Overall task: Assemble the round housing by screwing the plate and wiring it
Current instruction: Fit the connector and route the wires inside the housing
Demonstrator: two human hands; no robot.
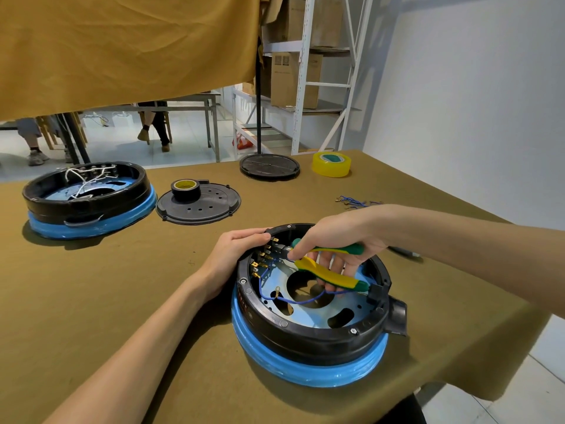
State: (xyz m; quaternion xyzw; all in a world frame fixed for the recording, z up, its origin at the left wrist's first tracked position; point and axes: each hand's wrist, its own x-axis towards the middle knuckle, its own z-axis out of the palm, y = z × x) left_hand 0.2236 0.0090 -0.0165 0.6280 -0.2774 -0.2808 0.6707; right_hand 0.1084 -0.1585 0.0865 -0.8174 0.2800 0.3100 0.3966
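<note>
A round black housing [308, 335] with a blue wrapped base sits on the table in front of me. Inside it lies a blue-filmed metal plate [318, 313] with cut-outs. A blue wire [293, 299] with a ring terminal runs across the plate to a row of brass terminals [263, 261] on the left inner wall. My left hand [235, 255] grips the housing's left rim beside those terminals. My right hand [333, 240] holds yellow-green pliers [330, 270] inside the housing, their jaws at the terminals.
A second housing [88, 200] with white wires stands at far left. Beside it lies a black perforated cover [211, 206] carrying a black tape roll [185, 189]. Farther back are another black disc [269, 166] and a yellow tape roll [331, 164]. Loose blue wires [354, 202] lie at the right.
</note>
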